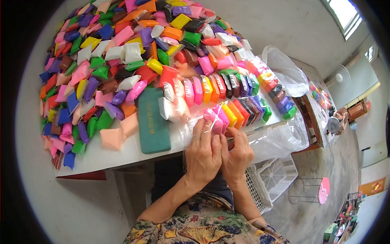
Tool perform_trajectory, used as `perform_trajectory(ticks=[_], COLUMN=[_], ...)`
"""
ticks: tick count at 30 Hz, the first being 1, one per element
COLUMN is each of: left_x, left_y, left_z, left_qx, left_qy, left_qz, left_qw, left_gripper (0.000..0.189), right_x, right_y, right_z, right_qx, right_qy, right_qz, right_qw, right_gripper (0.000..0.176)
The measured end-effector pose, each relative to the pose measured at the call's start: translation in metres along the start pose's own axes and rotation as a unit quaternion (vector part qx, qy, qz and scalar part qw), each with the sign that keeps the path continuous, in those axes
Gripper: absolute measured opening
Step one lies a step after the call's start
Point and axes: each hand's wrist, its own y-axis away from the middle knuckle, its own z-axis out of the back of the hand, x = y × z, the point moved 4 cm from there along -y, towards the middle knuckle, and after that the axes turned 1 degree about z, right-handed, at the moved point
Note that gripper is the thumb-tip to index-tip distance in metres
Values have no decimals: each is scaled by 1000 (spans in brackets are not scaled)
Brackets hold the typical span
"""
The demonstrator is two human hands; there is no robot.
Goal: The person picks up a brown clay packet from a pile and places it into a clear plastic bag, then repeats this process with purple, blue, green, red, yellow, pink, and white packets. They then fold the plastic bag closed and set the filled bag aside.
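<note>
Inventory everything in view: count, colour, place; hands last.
Table: one, white, centre left
Loose packets: uncountable, mixed colours, heaped at left
Lined-up packets: several rows, mixed colours, centre
Lettered case: one, dark green, table's front edge
Plastic bagging: count unclear, clear, right of rows
Basket: at least one, white, below bagging
Stool: one, pink seat, floor at right
Far table: one, brown-edged, right centre
Fan: one, white, right background
Windows: two, bright, upper right
Distant clutter: uncountable, mixed, lower right
Patterned shirt: one, multicoloured, bottom
Left hand: one, bare, at pink packets
Right hand: one, bare, beside it

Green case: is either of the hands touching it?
No, the left hand and right hand are at the pink packets, apart from the green case.
</note>
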Motion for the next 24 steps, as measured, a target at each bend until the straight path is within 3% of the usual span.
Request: perform_trajectory(ticks=[6,8,10,12,16,19,22,24], left_x=[4,5,3,-10,14,15,8,8], left_y=[3,7,5,0,25,27,20,23], left_z=[-4,-10,-12,-5,-24,-19,-12,-14], left_qx=[15,10,27,70,16,82,103,67], left_qy=[-49,-85,-67,29,191,148,90,121], left_qz=[-33,-78,-42,25,91,98,42,80], left_qw=[998,993,996,997,977,981,990,987], left_gripper=[45,47,50,51,53,52,47,46], right_x=[18,32,49,68,93,98,96,97], right_y=[-15,-34,-53,-69,-78,-84,-84,-82], right_z=[24,24,20,4,-37,-52,-59,-60], right_qx=[25,1,15,62,169,210,204,208], right_qy=[-60,-71,-60,-3,134,183,200,201], right_qz=[-25,61,94,102,85,69,90,95], right_qw=[998,996,994,993,973,958,954,952], right_gripper=[24,18,17,30,60,71,74,73])
